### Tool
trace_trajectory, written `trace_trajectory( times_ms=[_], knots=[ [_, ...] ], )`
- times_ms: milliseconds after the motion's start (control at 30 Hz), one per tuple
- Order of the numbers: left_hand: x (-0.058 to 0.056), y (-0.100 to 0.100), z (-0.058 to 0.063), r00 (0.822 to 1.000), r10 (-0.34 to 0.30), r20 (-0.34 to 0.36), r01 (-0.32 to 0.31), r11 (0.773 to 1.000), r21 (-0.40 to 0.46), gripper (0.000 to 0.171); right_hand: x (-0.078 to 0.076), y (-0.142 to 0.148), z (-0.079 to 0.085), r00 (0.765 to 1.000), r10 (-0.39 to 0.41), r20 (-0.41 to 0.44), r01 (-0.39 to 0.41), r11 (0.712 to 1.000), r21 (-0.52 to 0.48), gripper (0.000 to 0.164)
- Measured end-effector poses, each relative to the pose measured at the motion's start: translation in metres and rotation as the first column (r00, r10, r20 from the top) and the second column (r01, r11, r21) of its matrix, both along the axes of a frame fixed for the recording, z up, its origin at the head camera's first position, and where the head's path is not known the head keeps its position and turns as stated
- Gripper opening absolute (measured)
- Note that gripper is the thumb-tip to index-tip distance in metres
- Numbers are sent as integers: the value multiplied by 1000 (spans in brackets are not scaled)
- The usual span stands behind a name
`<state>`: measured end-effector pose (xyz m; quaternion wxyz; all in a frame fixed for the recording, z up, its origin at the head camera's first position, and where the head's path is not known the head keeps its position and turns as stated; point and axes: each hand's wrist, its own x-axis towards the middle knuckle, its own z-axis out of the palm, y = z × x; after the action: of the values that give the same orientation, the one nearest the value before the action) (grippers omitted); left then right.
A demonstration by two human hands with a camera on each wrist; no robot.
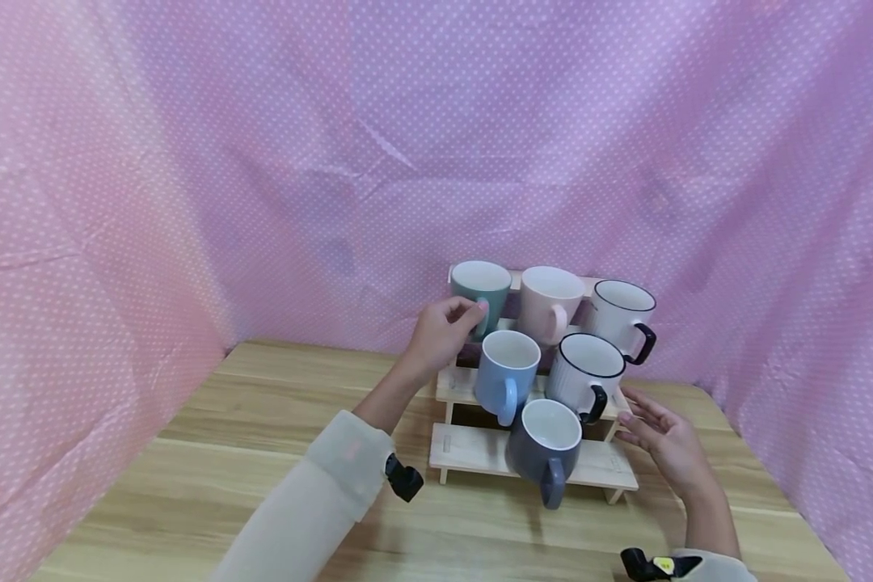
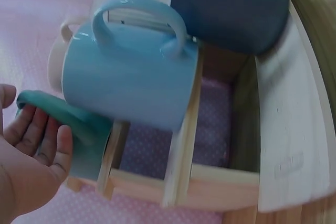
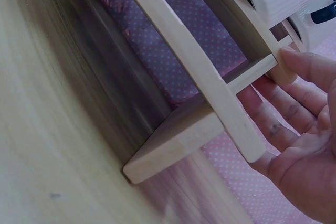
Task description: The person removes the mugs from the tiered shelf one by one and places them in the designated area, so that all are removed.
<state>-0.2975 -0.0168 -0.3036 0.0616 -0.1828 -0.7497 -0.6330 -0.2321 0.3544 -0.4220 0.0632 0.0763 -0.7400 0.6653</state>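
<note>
A three-tier wooden rack [image 1: 473, 444] carries several mugs. At the back left of its top tier, my left hand [image 1: 444, 335] holds the handle of a green mug [image 1: 473, 293]; in the left wrist view, that hand's fingers [image 2: 32, 132] hook around the handle. My right hand [image 1: 665, 444] grips the rack's right end at the middle tier, and the right wrist view shows its thumb [image 3: 307, 66] on the board's edge with fingers below. Pink [image 1: 549, 299] and white black-rimmed [image 1: 618, 315] mugs share the top tier.
A light blue mug [image 1: 505, 376] and another black-rimmed white mug [image 1: 582, 380] stand on the middle tier. The dark grey mug [image 1: 546, 449] is on the lowest one, its handle past the front edge. Pink dotted cloth [image 1: 378, 178] hangs behind the wooden table [image 1: 211, 453].
</note>
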Motion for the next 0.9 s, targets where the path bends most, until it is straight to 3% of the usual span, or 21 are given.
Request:
trace_trajectory(
  times_ms=[200,400,667,900],
  knots=[
    [1,5,2,987,-31,156,2,984,178,32,-1,-1,-1,1000,-6,17,6,1000,18,60],
    [4,4,4,974,-75,213,6,951,308,29,-4,-3,-3,1000,2,28,-2,1000,31,61],
    [7,-1,9,973,-18,231,-56,949,310,26,-2,-2,-3,1000,7,12,-8,1000,29,61],
    [5,-15,10,983,12,182,-61,961,271,31,0,0,-2,1000,5,7,-6,1000,23,61]
  ],
)
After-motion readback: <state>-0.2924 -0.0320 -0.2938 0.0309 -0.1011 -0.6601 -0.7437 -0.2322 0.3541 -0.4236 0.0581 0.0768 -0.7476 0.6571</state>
